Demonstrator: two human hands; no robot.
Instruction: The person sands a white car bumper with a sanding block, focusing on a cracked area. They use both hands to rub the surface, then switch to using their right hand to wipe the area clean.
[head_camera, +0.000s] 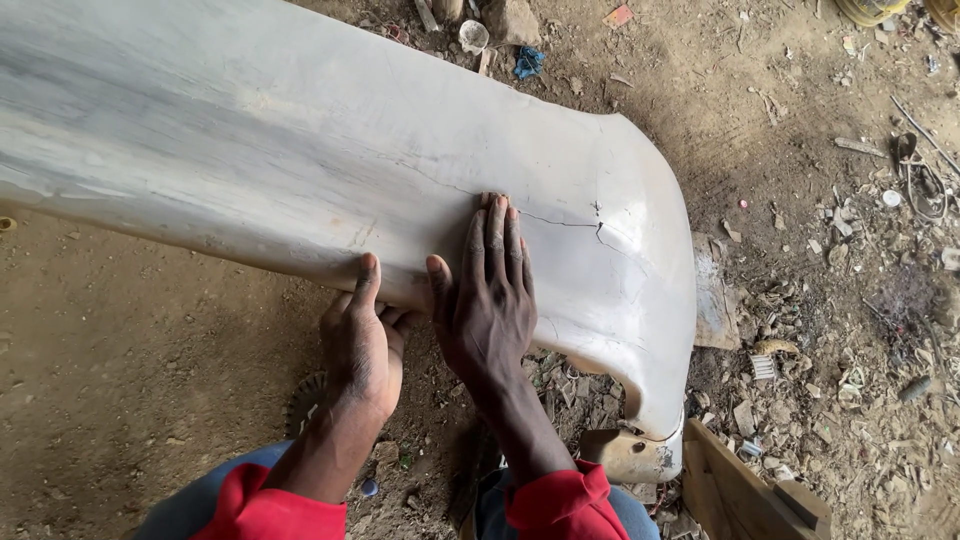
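A large pale grey car bumper (250, 140) lies across the dirt ground, curving down at its right end. A thin crack (560, 220) runs across its surface to a small star-shaped break. My right hand (490, 300) lies flat on the bumper, fingers together, fingertips touching the crack line. My left hand (362, 345) grips the bumper's lower edge, thumb on top and fingers curled under it. Both arms wear red sleeves.
Bare brown dirt (120, 350) spreads at the left. Scraps, stones and litter (850, 300) cover the ground at the right. A wooden board (745, 490) sits at the lower right beside a rusty piece under the bumper's end. A round toothed disc (300, 400) lies below my left hand.
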